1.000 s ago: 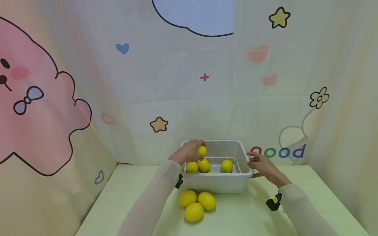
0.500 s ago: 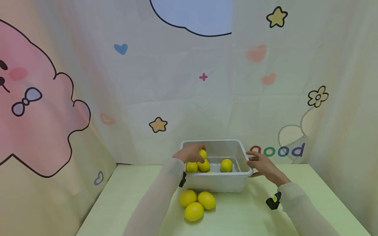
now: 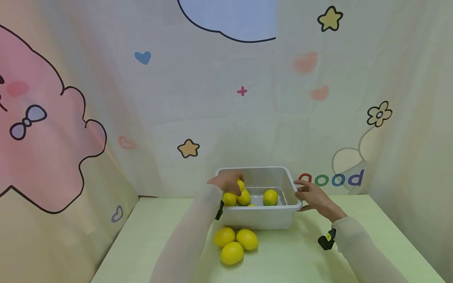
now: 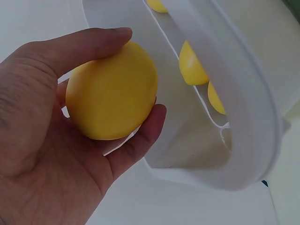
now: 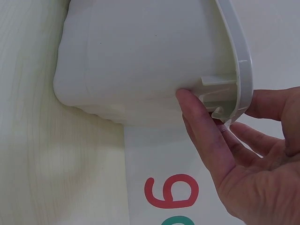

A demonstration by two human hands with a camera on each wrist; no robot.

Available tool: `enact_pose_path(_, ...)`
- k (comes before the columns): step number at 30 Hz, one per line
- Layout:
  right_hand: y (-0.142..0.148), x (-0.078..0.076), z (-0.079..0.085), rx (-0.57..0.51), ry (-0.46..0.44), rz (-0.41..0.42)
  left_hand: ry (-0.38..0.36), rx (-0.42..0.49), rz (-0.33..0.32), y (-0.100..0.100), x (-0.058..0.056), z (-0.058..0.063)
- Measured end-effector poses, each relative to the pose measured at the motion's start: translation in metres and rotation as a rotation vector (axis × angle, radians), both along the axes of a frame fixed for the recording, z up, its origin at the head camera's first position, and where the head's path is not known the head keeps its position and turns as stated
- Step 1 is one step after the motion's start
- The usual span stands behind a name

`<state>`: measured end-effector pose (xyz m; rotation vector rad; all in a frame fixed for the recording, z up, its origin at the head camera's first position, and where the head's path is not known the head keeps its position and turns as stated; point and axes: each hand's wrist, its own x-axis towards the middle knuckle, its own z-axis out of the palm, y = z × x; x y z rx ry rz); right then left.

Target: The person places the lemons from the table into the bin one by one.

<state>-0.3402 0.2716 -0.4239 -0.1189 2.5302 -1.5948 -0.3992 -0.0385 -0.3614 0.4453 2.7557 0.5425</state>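
In the head view my left hand (image 3: 227, 182) is over the left part of a white plastic bin (image 3: 256, 218). It holds a yellow lemon (image 4: 112, 91), thumb on one side and fingers curled round the other. Inside the bin lie several lemons, one of them a lemon (image 3: 270, 197) apart on the right; the front wall partly hides another. My right hand (image 3: 316, 199) grips the bin's right rim. Seen from the right wrist, a fingertip (image 5: 185, 96) touches the outer wall below the rim (image 5: 244, 70), while the thumb lies on the rim's other side.
Three more lemons (image 3: 231, 252) sit clustered on the pale wooden table (image 3: 155, 236), just in front of the bin. Behind the bin hangs a printed curtain (image 3: 212, 98) with stars, hearts and coloured letters.
My left hand has lowered slightly with the lemon, deeper into the bin. My right hand keeps its place on the rim, and the view has shifted a little.
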Motion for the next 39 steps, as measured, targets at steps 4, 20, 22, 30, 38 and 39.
enact_pose_path(4,0.000,0.000,-0.001,0.004,-0.001,-0.006,-0.004,-0.011,0.002,0.000,0.000,-0.001)
enact_pose_path(20,0.001,0.000,0.000,-0.011,0.002,0.004,0.025,0.021,-0.043,-0.001,0.004,-0.003)
enact_pose_path(22,0.001,0.000,0.000,-0.009,0.004,0.003,0.034,0.033,-0.056,-0.002,0.005,-0.003)
enact_pose_path(30,0.001,0.000,-0.002,-0.016,-0.002,0.001,0.127,0.011,-0.128,-0.004,0.016,-0.002)
enact_pose_path(38,0.002,0.000,-0.002,-0.019,0.001,0.002,0.235,0.007,-0.192,-0.011,0.037,0.000)
enact_pose_path(39,0.002,0.000,-0.002,-0.018,0.000,0.002,0.239,0.017,-0.193,-0.012,0.039,-0.001)
